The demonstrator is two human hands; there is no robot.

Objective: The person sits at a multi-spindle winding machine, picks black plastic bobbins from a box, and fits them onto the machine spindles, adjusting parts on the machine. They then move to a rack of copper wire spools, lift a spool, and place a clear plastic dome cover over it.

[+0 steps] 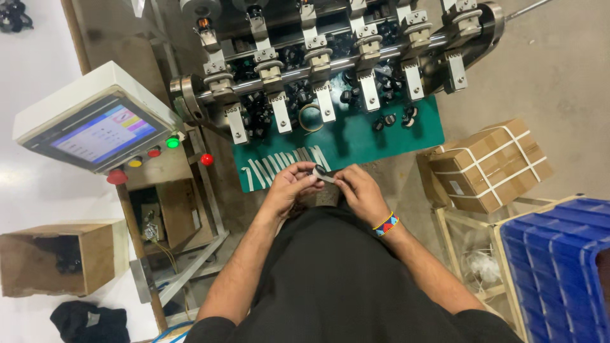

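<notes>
Both hands meet just above the green mat (356,146): left hand (286,187) pinches a small dark part (318,171), right hand (359,190) pinches a pale strip (327,178) against it. Best kept close, fingertips firm, strip flat.

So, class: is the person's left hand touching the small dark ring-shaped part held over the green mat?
Touching. The head view shows the left hand with its fingertips pinching the small dark part, no gap between them; the right hand grips the pale strip beside it.
</notes>
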